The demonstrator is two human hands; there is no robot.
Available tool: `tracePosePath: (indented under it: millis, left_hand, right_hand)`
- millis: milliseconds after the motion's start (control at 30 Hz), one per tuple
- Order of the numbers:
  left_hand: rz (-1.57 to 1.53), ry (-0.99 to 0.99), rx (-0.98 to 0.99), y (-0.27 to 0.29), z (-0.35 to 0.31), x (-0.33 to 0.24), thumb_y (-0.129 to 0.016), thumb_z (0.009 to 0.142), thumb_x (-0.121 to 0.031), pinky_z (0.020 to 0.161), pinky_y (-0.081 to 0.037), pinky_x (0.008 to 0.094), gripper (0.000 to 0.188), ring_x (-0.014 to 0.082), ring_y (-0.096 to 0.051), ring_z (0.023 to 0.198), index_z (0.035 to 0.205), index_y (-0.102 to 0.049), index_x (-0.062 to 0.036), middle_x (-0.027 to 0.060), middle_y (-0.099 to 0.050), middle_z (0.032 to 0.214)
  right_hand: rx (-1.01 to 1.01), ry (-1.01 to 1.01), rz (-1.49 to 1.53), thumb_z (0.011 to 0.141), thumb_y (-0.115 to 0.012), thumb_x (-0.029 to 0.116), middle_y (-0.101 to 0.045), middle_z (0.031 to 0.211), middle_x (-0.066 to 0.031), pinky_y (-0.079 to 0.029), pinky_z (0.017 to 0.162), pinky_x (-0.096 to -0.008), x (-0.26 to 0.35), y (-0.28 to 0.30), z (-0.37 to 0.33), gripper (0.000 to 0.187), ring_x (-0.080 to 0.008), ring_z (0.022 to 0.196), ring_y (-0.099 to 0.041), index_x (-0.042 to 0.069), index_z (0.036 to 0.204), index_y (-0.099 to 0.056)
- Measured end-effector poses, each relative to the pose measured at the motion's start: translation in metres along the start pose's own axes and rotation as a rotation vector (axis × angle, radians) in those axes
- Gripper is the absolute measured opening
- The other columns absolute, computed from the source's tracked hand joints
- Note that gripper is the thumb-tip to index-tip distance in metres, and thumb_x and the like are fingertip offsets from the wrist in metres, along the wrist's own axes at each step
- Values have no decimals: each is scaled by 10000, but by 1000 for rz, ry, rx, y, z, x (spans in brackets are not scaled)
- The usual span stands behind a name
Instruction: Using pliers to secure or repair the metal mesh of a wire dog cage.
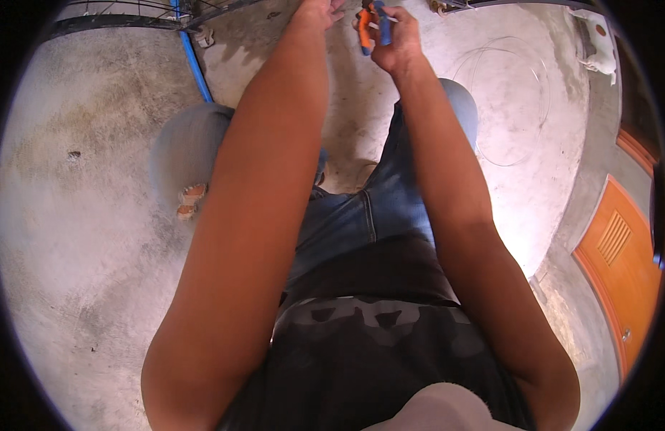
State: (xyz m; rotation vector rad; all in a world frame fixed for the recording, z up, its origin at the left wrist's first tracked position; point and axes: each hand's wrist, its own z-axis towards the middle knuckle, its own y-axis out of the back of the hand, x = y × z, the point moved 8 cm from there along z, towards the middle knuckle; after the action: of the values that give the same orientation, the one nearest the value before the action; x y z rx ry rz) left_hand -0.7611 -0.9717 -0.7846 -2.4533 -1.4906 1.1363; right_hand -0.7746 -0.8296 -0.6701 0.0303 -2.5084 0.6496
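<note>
My right hand [398, 44] is closed around pliers with orange and blue handles [365, 31] near the top of the view. The jaws of the pliers cannot be made out. To its left, my left hand [322, 10] reaches up to the top edge, which cuts part of it off. Its visible fingers are a little apart, and nothing shows in them. Both forearms stretch forward over my bent knees in blue jeans [390, 208].
Black metal bars [117, 21] cross the far left. A blue strip [194, 66] runs from them toward my left knee. Thin wire [470, 75] lies in loops on the concrete floor [74, 237] at right. An orange louvred door [614, 248] stands far right.
</note>
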Motion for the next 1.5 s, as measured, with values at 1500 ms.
tracePosePath:
  millis: [1500]
  left_hand:
    - [20, 0, 4, -12, -3, -1, -682, 766, -572, 1020, -293, 506, 797, 221, -471, 1201, 1404, -416, -175, 51, -489, 1388]
  right_hand:
    - [35, 20, -1116, 671, -666, 143, -623, 1127, -98, -411, 879, -370, 21, 19, -39, 509, -236, 1054, -539, 71, 1174, -652]
